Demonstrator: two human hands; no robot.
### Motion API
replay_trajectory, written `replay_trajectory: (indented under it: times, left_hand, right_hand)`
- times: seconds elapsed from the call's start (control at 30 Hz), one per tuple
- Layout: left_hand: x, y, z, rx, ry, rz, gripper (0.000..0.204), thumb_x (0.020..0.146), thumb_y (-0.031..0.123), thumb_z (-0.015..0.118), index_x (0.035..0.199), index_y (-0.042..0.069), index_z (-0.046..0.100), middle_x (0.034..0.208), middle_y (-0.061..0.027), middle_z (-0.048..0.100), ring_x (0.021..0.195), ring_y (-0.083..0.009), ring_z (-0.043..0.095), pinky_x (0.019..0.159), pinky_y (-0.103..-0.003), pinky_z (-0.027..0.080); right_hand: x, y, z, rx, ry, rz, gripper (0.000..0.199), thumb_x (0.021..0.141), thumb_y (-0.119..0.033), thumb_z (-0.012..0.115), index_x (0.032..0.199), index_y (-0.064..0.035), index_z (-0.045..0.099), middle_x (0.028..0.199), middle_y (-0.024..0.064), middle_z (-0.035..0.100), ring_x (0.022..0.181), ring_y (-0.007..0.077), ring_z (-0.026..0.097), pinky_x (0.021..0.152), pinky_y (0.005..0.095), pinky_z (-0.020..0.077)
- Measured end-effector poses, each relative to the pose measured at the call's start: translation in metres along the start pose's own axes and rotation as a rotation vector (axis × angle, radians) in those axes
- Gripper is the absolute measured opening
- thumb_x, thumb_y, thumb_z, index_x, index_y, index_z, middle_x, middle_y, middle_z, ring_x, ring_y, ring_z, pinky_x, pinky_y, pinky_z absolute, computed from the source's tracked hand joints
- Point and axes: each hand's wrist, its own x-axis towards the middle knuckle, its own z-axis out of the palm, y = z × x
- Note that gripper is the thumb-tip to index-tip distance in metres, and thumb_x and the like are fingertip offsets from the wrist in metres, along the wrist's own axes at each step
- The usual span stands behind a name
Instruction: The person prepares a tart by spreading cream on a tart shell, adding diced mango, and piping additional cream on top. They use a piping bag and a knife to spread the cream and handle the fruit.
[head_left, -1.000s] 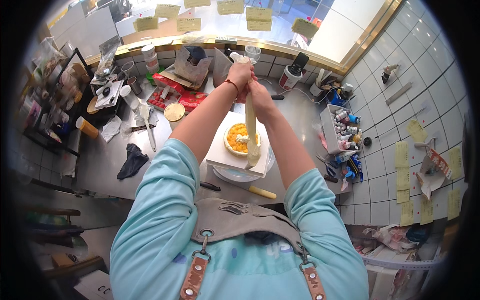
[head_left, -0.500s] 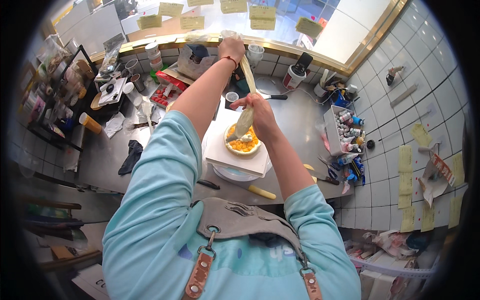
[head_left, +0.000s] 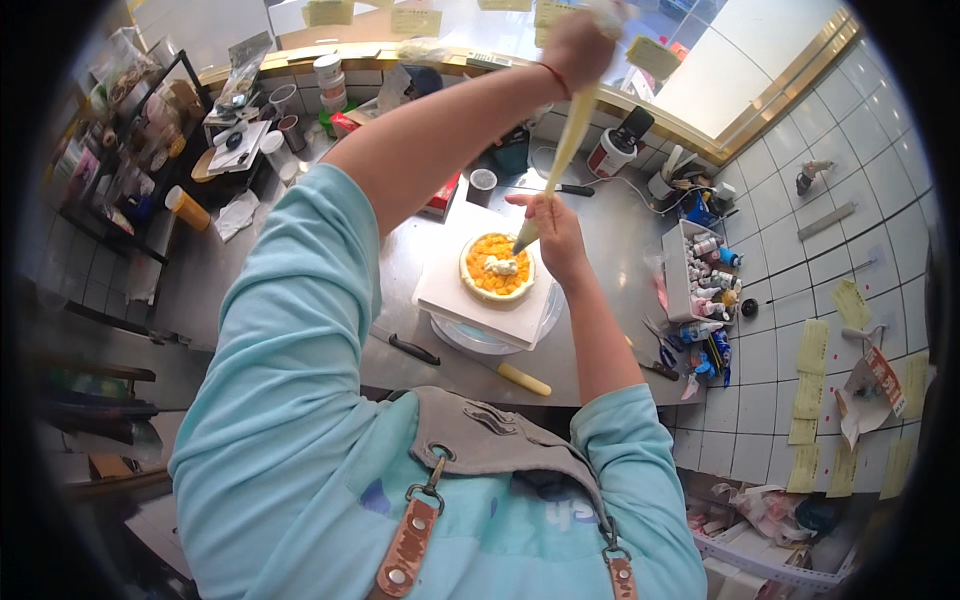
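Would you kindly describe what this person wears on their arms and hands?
Both arms have short light-blue sleeves, leaving the forearms bare. The left hand has a thin red band at the wrist. The right hand is ungloved, with nothing visible on it.

One round cake (head_left: 497,267) sits on one white square board (head_left: 470,300), and that rests on one turntable (head_left: 480,338). One piping bag (head_left: 565,150) hangs above it, held by two hands: the left hand (head_left: 580,45) at the top and the right hand (head_left: 558,235) near the tip. Two knives lie on the counter: one with a black handle (head_left: 412,349), one with a yellow handle (head_left: 523,379). One white tray (head_left: 680,280) holds many small bottles, too crowded to count.
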Motion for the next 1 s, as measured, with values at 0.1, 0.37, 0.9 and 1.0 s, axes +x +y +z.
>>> replay_trajectory:
  times: [0.1, 0.37, 0.9, 1.0]
  left_hand:
    - [-0.032, 0.102, -0.065, -0.483, 0.013, 0.012, 0.024, 0.09, 0.01, 0.058, 0.114, 0.013, 0.06, 0.081, -0.0116, 0.069, 0.071, -0.0348, 0.07, 0.062, -0.046, 0.054]
    - [-0.177, 0.243, -0.144, -1.141, -0.111, -0.241, 0.023, 0.099, 0.031, 0.059, 0.091, 0.01, 0.063, 0.083, -0.0124, 0.066, 0.073, -0.0338, 0.067, 0.062, -0.044, 0.052]
    - [-0.219, 0.239, -0.171, -1.24, -0.275, -0.323, 0.026, 0.103, 0.027, 0.055, 0.088, 0.008, 0.064, 0.076, -0.0113, 0.065, 0.072, -0.032, 0.067, 0.06, -0.045, 0.052]
    - [-0.22, 0.237, -0.178, -1.262, -0.311, -0.314, 0.024, 0.103, 0.026, 0.054, 0.09, 0.009, 0.065, 0.077, -0.0111, 0.065, 0.073, -0.0323, 0.067, 0.061, -0.045, 0.053]
  right_hand:
    - [-0.005, 0.03, -0.001, -0.169, 0.016, 0.034, 0.024, 0.109, -0.022, 0.048, 0.1, -0.0019, 0.059, 0.115, 0.014, 0.074, 0.092, 0.0159, 0.064, 0.083, 0.0331, 0.0496]
    - [-0.041, 0.054, 0.018, -0.898, 0.116, -0.334, 0.028, 0.105, -0.023, 0.049, 0.09, -0.011, 0.07, 0.078, 0.0108, 0.071, 0.073, 0.0268, 0.068, 0.067, 0.0425, 0.0523]
    - [-0.057, 0.064, 0.033, -1.294, -0.009, -0.036, 0.041, 0.103, -0.029, 0.048, 0.073, -0.0083, 0.067, 0.061, 0.0162, 0.065, 0.057, 0.0369, 0.066, 0.057, 0.0477, 0.0519]
    - [-0.057, 0.064, 0.037, -1.283, -0.008, -0.048, 0.045, 0.103, -0.028, 0.049, 0.067, -0.0061, 0.068, 0.059, 0.0177, 0.064, 0.055, 0.038, 0.065, 0.056, 0.0484, 0.0516]
